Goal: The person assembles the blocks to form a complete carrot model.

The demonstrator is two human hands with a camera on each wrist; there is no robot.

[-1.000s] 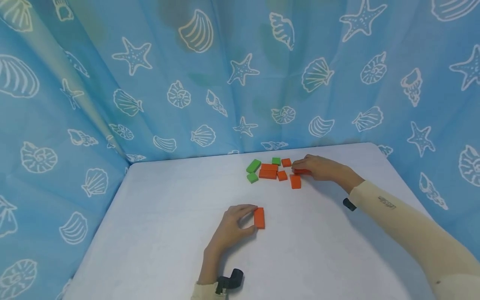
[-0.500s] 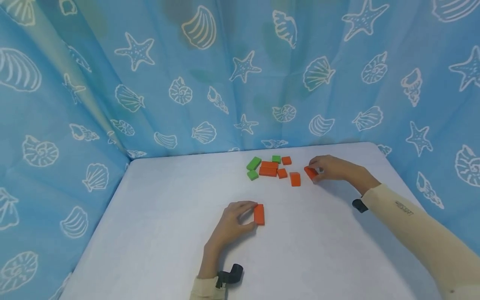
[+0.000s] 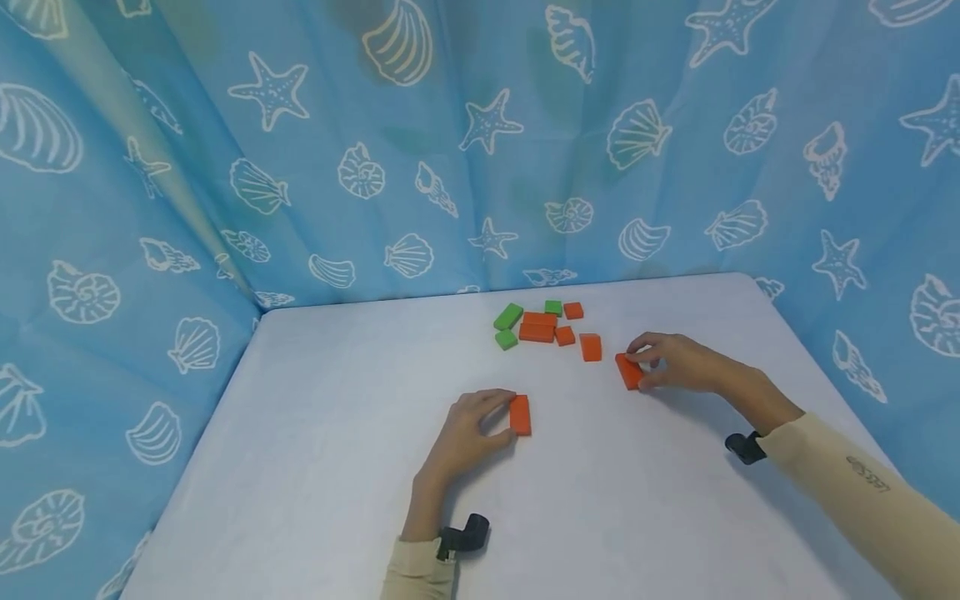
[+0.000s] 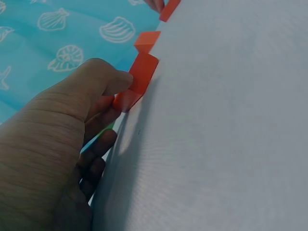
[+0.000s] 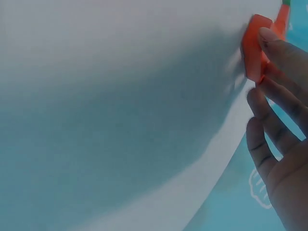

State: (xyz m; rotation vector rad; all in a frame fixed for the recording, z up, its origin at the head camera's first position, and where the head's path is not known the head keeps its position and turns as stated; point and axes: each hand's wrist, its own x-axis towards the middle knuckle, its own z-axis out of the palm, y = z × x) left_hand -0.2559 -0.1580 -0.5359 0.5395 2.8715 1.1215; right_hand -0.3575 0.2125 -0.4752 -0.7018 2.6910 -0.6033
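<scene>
Near the middle of the white table, my left hand [image 3: 467,431] pinches an orange rectangular block [image 3: 521,415] by its two ends, between thumb and fingers. The left wrist view shows the thumb pressed on one end of this block [image 4: 144,72]. Farther back on the right, my right hand [image 3: 678,362] pinches a second orange rectangular block [image 3: 629,372], which sits tilted at an angle in the head view. Seen from the right wrist, the thumb lies over that block's [image 5: 253,48] upper end, with the other fingers behind it.
At the back stands a cluster: two long orange blocks [image 3: 537,332] side by side, small orange cubes [image 3: 573,311], and green blocks [image 3: 508,316]. One orange block [image 3: 591,347] lies just right of them. A blue shell-patterned curtain [image 3: 450,150] hangs behind the white table [image 3: 337,433].
My right hand has carried its orange block away from the cluster, to the right and nearer to me. The left hand keeps its pinch on the other block, staying in place.
</scene>
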